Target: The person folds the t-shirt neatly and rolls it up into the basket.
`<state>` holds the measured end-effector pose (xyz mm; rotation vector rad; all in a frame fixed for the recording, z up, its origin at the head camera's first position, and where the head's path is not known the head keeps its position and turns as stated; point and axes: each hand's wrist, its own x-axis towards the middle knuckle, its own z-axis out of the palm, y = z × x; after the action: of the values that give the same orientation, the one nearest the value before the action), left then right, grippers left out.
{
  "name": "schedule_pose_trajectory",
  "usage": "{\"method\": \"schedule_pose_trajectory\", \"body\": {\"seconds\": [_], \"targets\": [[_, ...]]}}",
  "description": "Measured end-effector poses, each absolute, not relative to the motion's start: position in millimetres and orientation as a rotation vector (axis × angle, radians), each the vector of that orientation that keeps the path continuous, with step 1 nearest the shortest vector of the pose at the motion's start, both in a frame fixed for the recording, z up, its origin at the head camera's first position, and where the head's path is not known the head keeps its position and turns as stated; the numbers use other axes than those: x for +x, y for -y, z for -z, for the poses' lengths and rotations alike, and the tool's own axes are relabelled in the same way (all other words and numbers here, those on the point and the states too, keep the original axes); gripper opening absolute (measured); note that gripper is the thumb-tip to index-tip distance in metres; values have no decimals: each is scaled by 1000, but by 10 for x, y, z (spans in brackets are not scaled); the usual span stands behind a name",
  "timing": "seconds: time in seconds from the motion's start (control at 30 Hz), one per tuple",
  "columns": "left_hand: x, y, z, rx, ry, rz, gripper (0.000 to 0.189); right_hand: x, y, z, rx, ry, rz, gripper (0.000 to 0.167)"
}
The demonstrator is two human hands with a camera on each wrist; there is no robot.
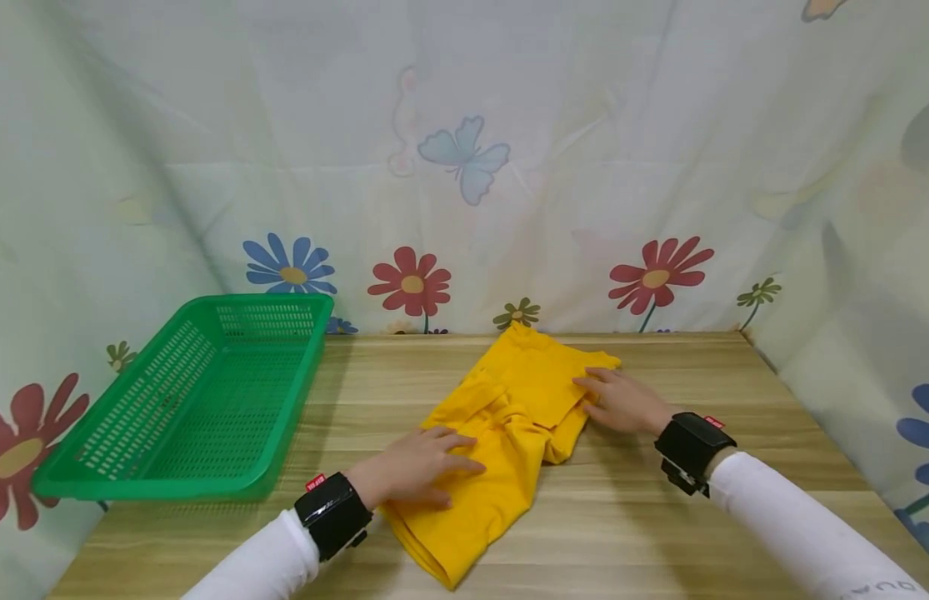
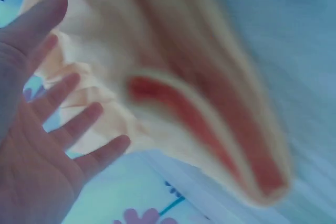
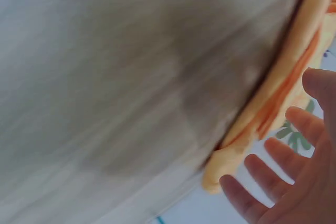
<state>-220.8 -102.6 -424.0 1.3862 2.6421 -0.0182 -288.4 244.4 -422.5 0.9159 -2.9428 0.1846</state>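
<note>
A rumpled yellow garment (image 1: pixel 501 475) lies slantwise on the wooden table, with a bunched middle and a flatter panel toward the back. My left hand (image 1: pixel 427 467) is over its near left part, fingers loosely spread. At the garment's right edge, the fingertips of my right hand (image 1: pixel 625 400) overlap the cloth, fingers extended. In the left wrist view the garment (image 2: pixel 105 35) looks pale, with an opening in its layers beyond the spread left hand (image 2: pixel 37 171). The right wrist view shows the garment's (image 3: pixel 268 108) folded edge beside the relaxed right hand (image 3: pixel 304 187).
To the left stands a green plastic basket (image 1: pixel 295 387) with perforated sides and nothing in it. A pale curtain (image 1: pixel 569 92) printed with flowers and a butterfly hangs behind the wooden table (image 1: pixel 681 533) and along its sides. Black bands sit on both wrists.
</note>
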Motion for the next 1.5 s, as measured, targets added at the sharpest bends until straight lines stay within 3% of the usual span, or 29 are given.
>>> {"method": "schedule_pose_trajectory", "body": {"seconds": [0.33,1.13,1.5], "targets": [[-2175,965,4324,1446,-2559,-49,59,-2992,-2535,4367,941,3055,-231,47],[-2048,566,4362,1240,-2671,-10,62,-3436,-2237,4405,1033,3070,-349,48],[-2053,505,4383,1204,-2700,35,63,-3308,-2148,4387,982,2951,-250,42]]}}
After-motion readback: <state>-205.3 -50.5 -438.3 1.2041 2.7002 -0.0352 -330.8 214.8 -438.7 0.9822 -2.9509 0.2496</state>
